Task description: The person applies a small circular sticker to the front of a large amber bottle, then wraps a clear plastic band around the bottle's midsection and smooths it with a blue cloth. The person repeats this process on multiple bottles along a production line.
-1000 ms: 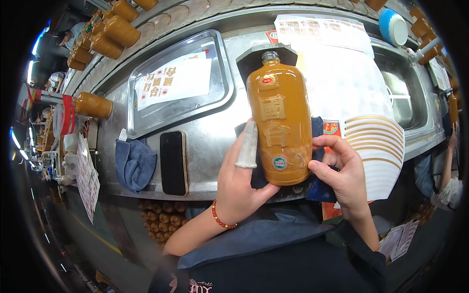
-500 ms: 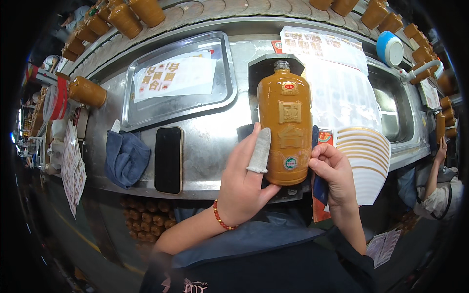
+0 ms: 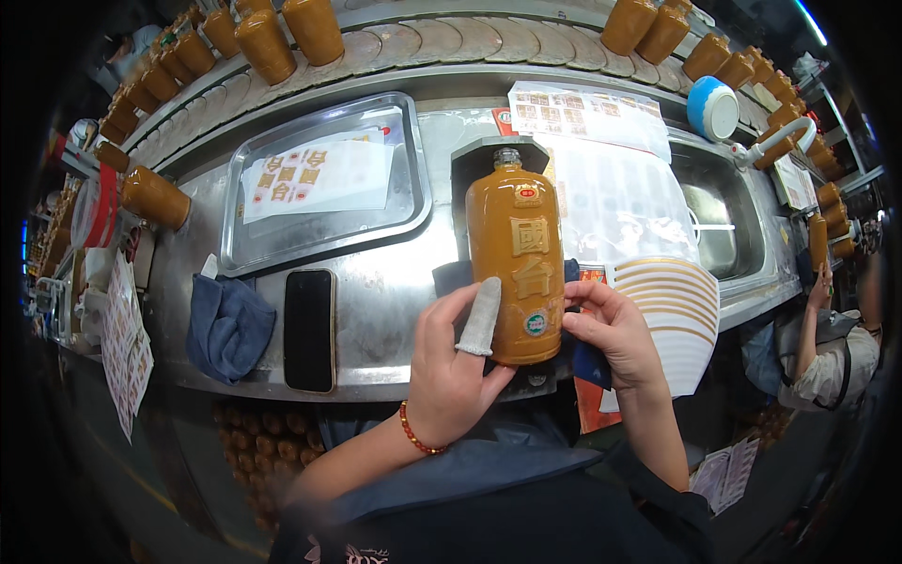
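A tall amber-brown glass bottle (image 3: 515, 221) with raised characters and a small round green-and-white sticker stands tilted in front of a dark angular stand (image 3: 460, 169). My left hand (image 3: 451, 362) is wrapped around its lower left side, with a grey knit finger sleeve (image 3: 481, 318) on one finger lying along the glass. At the bottle's lower right edge my right hand (image 3: 620, 338) is closed, thumb and forefinger pinched together against or close beside the glass. Whatever sits between those fingertips is too small to make out.
Left are a metal tray (image 3: 420, 188) with label sheets (image 3: 310, 179), a phone (image 3: 310, 329) and a blue cloth (image 3: 230, 324). Right lie white backing sheets (image 3: 625, 202), gold-striped strips (image 3: 667, 320) and a sink (image 3: 723, 211). Behind, a conveyor (image 3: 451, 42) carries bottles. A co-worker's hand (image 3: 820, 285) is far right.
The whole view has shifted, so things sit further left and lower. The bottle has turned slightly, its raised characters now nearer its right edge. Both hands stay at its lower sides.
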A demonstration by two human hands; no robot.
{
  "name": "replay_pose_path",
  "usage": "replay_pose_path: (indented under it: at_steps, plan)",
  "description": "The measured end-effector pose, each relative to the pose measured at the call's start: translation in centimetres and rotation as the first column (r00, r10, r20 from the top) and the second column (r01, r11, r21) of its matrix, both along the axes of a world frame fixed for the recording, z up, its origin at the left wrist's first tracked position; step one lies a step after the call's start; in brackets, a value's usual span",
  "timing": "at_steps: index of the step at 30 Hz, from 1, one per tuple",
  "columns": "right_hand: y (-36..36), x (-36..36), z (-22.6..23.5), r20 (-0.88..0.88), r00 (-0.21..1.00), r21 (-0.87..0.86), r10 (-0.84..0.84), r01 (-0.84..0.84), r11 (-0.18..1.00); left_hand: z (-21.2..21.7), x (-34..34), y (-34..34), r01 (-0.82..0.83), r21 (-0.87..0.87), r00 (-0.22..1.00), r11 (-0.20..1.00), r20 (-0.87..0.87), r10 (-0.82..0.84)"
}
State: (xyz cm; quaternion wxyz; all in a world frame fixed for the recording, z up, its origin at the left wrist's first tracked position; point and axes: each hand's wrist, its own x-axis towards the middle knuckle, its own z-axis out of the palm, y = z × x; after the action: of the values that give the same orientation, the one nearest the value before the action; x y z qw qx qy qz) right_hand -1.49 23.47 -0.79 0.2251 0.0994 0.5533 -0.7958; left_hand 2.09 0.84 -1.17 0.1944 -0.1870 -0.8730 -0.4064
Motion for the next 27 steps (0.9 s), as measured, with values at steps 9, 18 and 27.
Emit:
replay_pose_path:
  at_steps: [9,18,27]
  plan:
    - [-0.1,-0.3,0.0,0.02,1.0,-0.048,0.019,-0.018,0.999,-0.2,0.5,-0.2,-0.01,-0.025,1.0,1.0,-0.002,0.009]
    - [-0.2,0.4,0.7,-0.068,0.997,0.024,0.023,-0.021,0.999,-0.3,0.6,-0.3,0.047,0.012,0.999,0.999,-0.01,-0.046]
    - [-3.5,3.6,7.4,-0.344,0.846,0.295,0.407,-0.314,0.902,-0.8,0.5,-0.6,0.072,0.072,0.997,0.995,-0.046,-0.069]
